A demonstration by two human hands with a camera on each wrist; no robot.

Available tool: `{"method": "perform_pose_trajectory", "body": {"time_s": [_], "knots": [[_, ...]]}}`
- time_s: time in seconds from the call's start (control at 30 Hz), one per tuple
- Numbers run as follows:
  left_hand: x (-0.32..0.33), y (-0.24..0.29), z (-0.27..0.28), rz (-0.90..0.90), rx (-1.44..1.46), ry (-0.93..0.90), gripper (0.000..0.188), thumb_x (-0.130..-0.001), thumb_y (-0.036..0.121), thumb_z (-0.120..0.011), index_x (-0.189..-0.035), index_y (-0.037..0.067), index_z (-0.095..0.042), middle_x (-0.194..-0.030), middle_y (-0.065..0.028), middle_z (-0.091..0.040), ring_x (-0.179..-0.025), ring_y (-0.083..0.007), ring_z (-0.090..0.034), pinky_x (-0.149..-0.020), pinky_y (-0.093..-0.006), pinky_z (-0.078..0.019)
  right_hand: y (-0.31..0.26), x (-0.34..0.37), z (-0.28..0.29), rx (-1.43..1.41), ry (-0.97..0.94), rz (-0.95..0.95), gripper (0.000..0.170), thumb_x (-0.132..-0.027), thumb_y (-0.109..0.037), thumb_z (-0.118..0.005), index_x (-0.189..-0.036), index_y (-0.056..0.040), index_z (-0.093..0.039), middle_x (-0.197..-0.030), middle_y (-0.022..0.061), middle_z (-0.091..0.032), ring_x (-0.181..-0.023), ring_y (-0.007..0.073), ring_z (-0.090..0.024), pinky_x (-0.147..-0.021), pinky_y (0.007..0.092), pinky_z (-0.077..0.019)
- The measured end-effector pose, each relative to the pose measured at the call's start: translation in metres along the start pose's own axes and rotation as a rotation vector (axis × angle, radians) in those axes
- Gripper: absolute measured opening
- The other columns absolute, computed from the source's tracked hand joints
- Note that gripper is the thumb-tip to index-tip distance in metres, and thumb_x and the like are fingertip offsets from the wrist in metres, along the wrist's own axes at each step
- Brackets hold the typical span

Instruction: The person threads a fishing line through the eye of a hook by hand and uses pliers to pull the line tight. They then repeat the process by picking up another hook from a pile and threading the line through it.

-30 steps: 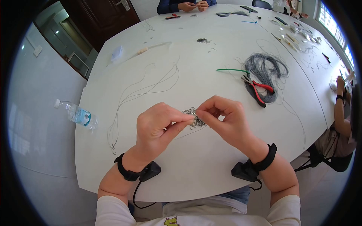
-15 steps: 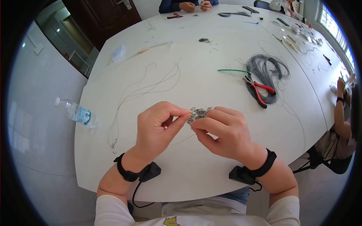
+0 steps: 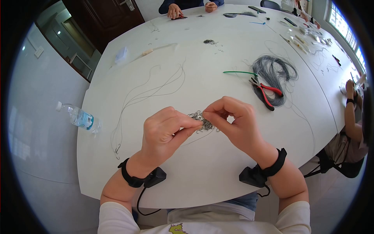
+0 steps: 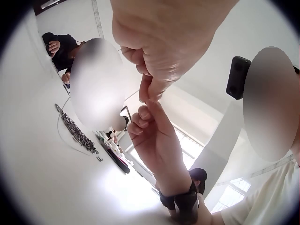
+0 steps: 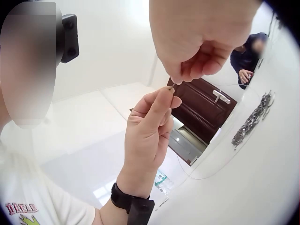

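Note:
My left hand point(image 3: 161, 130) pinches a tiny metal piece, apparently a fish hook point(image 5: 172, 87), between thumb and forefinger. Fingertips of my right hand point(image 3: 235, 123) meet it from the other side, pinched together; I cannot tell how much of the thin fishing line is between them. A pale strand of fishing line point(image 5: 201, 178) loops below the hands in the right wrist view. Behind the fingertips lies a pile of fish hooks point(image 3: 206, 124) on the white table point(image 3: 194, 171), partly hidden in the head view.
Red-handled pliers point(image 3: 269, 95) lie on a grey bundle of line point(image 3: 274, 70) with a green tie point(image 3: 237, 72). Long loose lines point(image 3: 150, 91) ending in hooks point(image 3: 117, 150) spread at left, near a water bottle point(image 3: 82, 118). Another hook pile point(image 3: 209, 41) lies farther back. Other people sit around.
Half a second ago my right hand was lower, its fingers spread over the pile; it has risen back to the left fingertips. The person opposite has reached to their pliers.

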State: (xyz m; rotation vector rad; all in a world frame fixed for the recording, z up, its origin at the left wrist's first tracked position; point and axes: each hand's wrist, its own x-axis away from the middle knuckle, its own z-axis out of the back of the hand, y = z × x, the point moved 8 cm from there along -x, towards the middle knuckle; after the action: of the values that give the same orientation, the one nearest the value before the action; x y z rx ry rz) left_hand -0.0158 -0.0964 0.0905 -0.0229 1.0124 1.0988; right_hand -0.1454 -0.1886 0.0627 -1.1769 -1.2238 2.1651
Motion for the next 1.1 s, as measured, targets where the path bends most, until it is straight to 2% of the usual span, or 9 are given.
{"method": "perform_pose_trajectory", "body": {"time_s": [0.23, 0.37, 0.47, 0.57, 0.63, 0.77, 0.87, 0.97, 1.1], "knots": [[0.0, -0.005, 0.004, 0.101, 0.098, 0.002, 0.012, -0.082, -0.001, -0.077, -0.088, 0.008, -0.072, -0.076, 0.0006, -0.066, -0.06, -0.009, -0.052, -0.049, -0.0238, -0.0395, 0.027, 0.009, -0.022, -0.329, -0.176, -0.348, 0.012, -0.092, -0.012, -0.072, -0.091, -0.0002, -0.07, -0.074, -0.0023, -0.064, -0.067, 0.0026, -0.054, -0.059, 0.0212, -0.0441], [0.004, -0.017, -0.002, 0.298, 0.249, -0.067, 0.008, -0.09, 0.001, -0.071, -0.086, 0.005, -0.065, -0.078, 0.0046, -0.057, -0.063, -0.0012, -0.043, -0.055, -0.018, -0.0333, 0.024, 0.011, -0.026, -0.354, -0.207, -0.361, 0.013, -0.091, -0.013, -0.072, -0.091, 0.0003, -0.07, -0.077, -0.0008, -0.064, -0.066, 0.0034, -0.053, -0.059, 0.0213, -0.043], [0.012, -0.029, -0.01, 0.43, 0.404, -0.058, 0.008, -0.092, 0.003, -0.069, -0.087, 0.005, -0.063, -0.078, 0.0055, -0.056, -0.062, -0.0007, -0.042, -0.055, -0.018, -0.0329, 0.014, 0.009, -0.022, -0.173, -0.204, -0.198, 0.013, -0.092, -0.012, -0.07, -0.097, -0.0001, -0.068, -0.086, 0.0026, -0.067, -0.066, 0.005, -0.056, -0.059, 0.0225, -0.0442], [0.01, -0.028, -0.009, 0.402, 0.327, -0.03, 0.008, -0.092, 0.003, -0.069, -0.088, 0.006, -0.062, -0.078, 0.006, -0.056, -0.062, -0.0002, -0.041, -0.055, -0.0182, -0.0328, -0.008, 0.006, -0.017, -0.059, -0.182, -0.128, 0.018, -0.093, -0.011, -0.068, -0.106, 0.0007, -0.064, -0.093, 0.0069, -0.069, -0.073, 0.0078, -0.063, -0.061, 0.023, -0.0475], [0.009, -0.025, -0.007, 0.372, 0.281, -0.022, 0.009, -0.091, 0.003, -0.07, -0.088, 0.006, -0.063, -0.077, 0.0058, -0.057, -0.061, -0.0004, -0.041, -0.054, -0.018, -0.0327, 0.001, 0.013, -0.026, -0.332, -0.253, -0.405, 0.022, -0.094, -0.011, -0.066, -0.111, 0.0019, -0.06, -0.093, 0.0088, -0.07, -0.082, 0.0112, -0.069, -0.065, 0.0241, -0.0523], [0.007, -0.021, -0.003, 0.27, 0.164, 0.015, 0.01, -0.09, 0.001, -0.071, -0.087, 0.006, -0.063, -0.077, 0.0048, -0.058, -0.059, -0.001, -0.04, -0.051, -0.018, -0.0318, 0.012, 0.018, -0.038, -0.522, -0.263, -0.426, 0.021, -0.098, -0.013, -0.065, -0.112, 0.0018, -0.059, -0.096, 0.0071, -0.069, -0.084, 0.0118, -0.069, -0.068, 0.0239, -0.0551], [0.007, -0.02, 0.0, 0.31, 0.139, 0.035, 0.01, -0.085, 0.001, -0.074, -0.085, 0.007, -0.066, -0.078, 0.0004, -0.063, -0.062, -0.009, -0.049, -0.052, -0.0233, -0.0368, 0.016, 0.018, -0.034, -0.541, -0.183, -0.403, 0.018, -0.099, -0.013, -0.064, -0.107, 0.0027, -0.059, -0.091, 0.0065, -0.068, -0.081, 0.0108, -0.068, -0.068, 0.0238, -0.0553], [0.006, -0.017, 0.0, 0.216, 0.103, 0.046, 0.009, -0.089, 0.002, -0.072, -0.086, 0.006, -0.065, -0.077, 0.0037, -0.06, -0.058, -0.0017, -0.04, -0.05, -0.0184, -0.031, 0.014, 0.017, -0.03, -0.471, -0.144, -0.388, 0.019, -0.099, -0.015, -0.063, -0.101, 0.004, -0.061, -0.087, 0.0054, -0.068, -0.08, 0.0093, -0.067, -0.074, 0.0259, -0.058], [0.005, -0.014, 0.001, 0.188, 0.097, 0.043, 0.008, -0.088, 0.001, -0.073, -0.087, 0.006, -0.066, -0.077, 0.0032, -0.061, -0.058, -0.0018, -0.04, -0.05, -0.0184, -0.0315, 0.017, 0.016, -0.029, -0.471, -0.137, -0.41, 0.018, -0.101, -0.015, -0.061, -0.097, 0.0028, -0.061, -0.082, 0.0037, -0.066, -0.075, 0.0072, -0.064, -0.069, 0.0238, -0.0552]]}}
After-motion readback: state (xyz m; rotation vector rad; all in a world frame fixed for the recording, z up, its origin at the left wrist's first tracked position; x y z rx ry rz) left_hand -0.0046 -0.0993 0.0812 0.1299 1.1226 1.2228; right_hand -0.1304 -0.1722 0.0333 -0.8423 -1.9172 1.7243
